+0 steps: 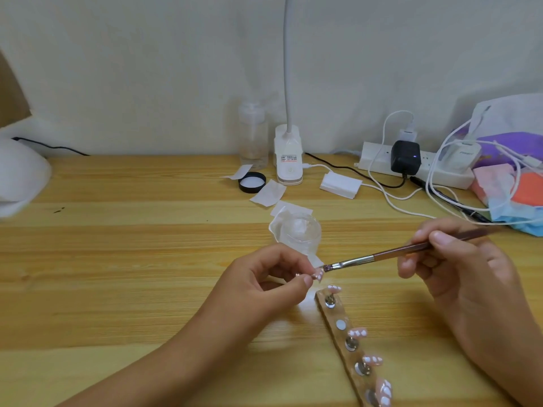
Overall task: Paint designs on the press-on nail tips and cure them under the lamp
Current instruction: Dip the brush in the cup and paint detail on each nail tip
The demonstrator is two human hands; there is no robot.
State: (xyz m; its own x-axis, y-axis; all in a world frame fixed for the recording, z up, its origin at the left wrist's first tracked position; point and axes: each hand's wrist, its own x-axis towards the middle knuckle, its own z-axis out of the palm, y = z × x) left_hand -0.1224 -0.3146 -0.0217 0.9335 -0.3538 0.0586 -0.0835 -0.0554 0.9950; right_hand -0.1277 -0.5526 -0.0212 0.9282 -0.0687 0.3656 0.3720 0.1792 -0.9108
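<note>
the left hand (273, 274) has its fingers curled in, thumb and fingertips pinching one small nail tip (318, 274) just above the table (117, 259), and the right hand (458, 274) grips a brush (382, 255) like a pen, its bristles touching the held tip's edge. the likeliest slip from here is smearing: the thumb sits right at the tip's painted face, so any roll of the pinch would drag wet colour, and too much pressure from the brush could push the tip out of so small a hold. the right wrist hangs above the wooden holder strip (330, 315), where four other tips (358, 332) stand on little pegs, so a lowered hand could brush them (if they are not yet cured, that would spoil them; i cannot tell). the glass jar (299, 230) stands just behind the left hand and could be knocked by a backward move. the white domed unit (20, 177) at the far left edge looks like the curing lamp, well apart from the work, so carrying a wet tip there is another chance to touch it. the held tip is pale pink with white patches, much like those on the strip; one round spot (340, 324) on the strip stands empty, probably its place.
</note>
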